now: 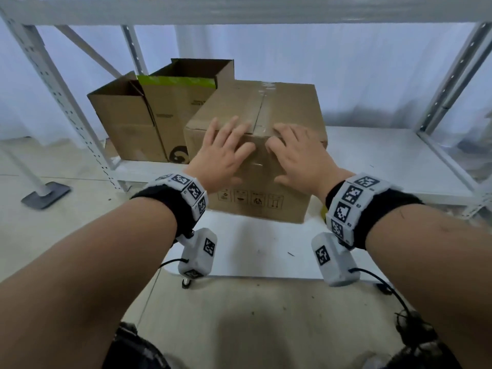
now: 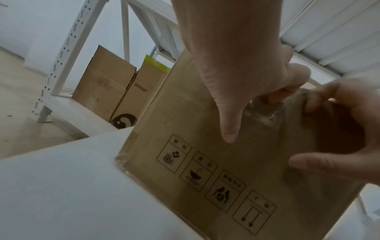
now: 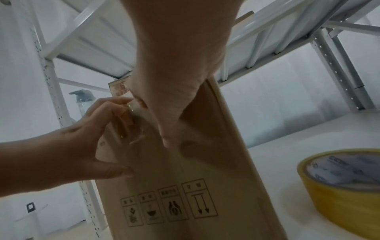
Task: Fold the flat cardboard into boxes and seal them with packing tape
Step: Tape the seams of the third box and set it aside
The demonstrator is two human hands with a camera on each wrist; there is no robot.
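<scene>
A closed brown cardboard box stands on a white table, with clear tape running along its top seam. Both my hands lie over the box's near top edge. My left hand has its fingers spread on the top and its thumb flat on the front face. My right hand presses its bent fingertips on the tape end that hangs down the front face, thumb below. Neither hand holds anything. A yellow tape roll lies on the table right of the box.
Two open cardboard boxes stand at the back left on the low shelf of a white metal rack. An upper shelf beam crosses overhead. A grey stand base sits on the floor at left.
</scene>
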